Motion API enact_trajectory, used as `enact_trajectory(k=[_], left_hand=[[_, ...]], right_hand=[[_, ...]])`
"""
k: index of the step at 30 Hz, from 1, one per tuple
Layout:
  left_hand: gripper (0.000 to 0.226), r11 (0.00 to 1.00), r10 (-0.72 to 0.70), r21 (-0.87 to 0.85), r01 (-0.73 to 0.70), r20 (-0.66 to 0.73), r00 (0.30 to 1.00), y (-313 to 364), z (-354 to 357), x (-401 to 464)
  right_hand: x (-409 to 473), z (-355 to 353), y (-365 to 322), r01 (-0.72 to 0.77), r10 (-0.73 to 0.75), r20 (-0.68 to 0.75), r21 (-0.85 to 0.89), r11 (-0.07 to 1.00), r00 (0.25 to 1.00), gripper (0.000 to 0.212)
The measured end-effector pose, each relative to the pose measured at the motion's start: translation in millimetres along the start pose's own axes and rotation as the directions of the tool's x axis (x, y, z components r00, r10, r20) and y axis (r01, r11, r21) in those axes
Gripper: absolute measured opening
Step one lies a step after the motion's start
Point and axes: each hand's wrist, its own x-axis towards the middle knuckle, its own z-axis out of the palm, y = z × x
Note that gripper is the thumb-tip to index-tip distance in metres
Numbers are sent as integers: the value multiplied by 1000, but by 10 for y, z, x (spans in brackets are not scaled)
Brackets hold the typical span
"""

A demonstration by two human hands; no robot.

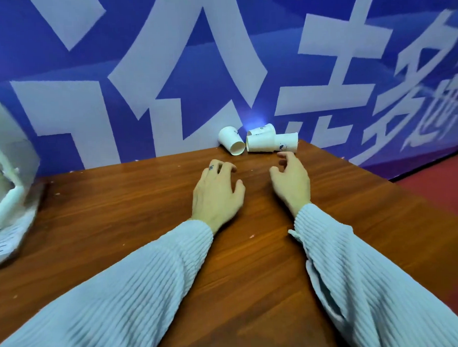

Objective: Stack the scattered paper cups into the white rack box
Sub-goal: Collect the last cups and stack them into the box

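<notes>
Paper cups (pixel 259 142) lie tipped at far worktop (pixel 120 203) edge by the wall. Left hand (pixel 217 193) and right hand (pixel 291 179) reach, grips loose, holding nothing. Rack box (pixel 7 165) far left. Next: grasp one cup.

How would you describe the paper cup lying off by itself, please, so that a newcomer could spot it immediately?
Look to the far edge of the wooden table, where it meets the blue banner with big white characters. A small cluster of white paper cups lies tipped over there, just beyond the left hand. The lone cup is the leftmost, its open mouth facing you, while the cups on its right lie touching.
</notes>
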Motion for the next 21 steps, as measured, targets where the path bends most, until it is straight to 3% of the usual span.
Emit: enact_trajectory(k=[6, 10, 14, 18, 21], left_hand=[[39, 972, 85, 224, -67, -71, 994, -72, 419, 565], [38, 979, 73, 198, -50, -111, 991, -202, 570, 851], [46, 987, 44, 160, -27, -106, 993, -285, 660, 1071], [58, 982, 71, 175, -74, 23, 997, -337, 797, 1191], [62, 970, 98, 214, -118, 102, 990, -351, 892, 1276]], right_hand=[[609, 321, 33, 121, -131, -107, -96, 988, 986, 42], [1024, 318, 235, 3, -3, -272, 2, 1000, 962, 49], [1223, 346, 410, -68, 85, -195, 91, 994, 977, 51], [1302, 380, 433, -72, 75, -72, 38, 997, 995, 43], [1352, 338, 438, -58, 56, -70, -26, 998, 996, 37]])
